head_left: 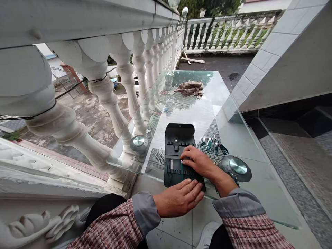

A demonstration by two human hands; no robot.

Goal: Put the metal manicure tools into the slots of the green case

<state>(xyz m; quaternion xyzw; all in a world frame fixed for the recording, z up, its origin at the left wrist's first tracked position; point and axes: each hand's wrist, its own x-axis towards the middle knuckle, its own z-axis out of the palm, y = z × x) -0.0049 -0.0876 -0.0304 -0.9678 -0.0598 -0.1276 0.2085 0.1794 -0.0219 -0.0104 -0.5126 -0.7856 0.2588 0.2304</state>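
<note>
A black manicure case point(178, 150) lies unfolded on the glass table, with elastic loops along its inner panels. Slim tools sit in its lower panel, among them a pinkish-silver one point(171, 164). My right hand point(198, 162) rests over the right side of the case, fingers bent together around the top of a slim green tool point(182, 166) in the loops. Across the near edge of the case lies my left hand point(180, 197), its fingers stretched out and flat. Nail clippers and other small green-and-silver tools point(209, 144) lie in a group beyond my right hand.
The glass tabletop point(160, 138) has round metal discs at its supports point(237, 166). A crumpled brown cloth point(190, 89) lies toward its far end. White balusters point(127, 76) run along the left, and a tiled sloping wall point(269, 58) stands at the right.
</note>
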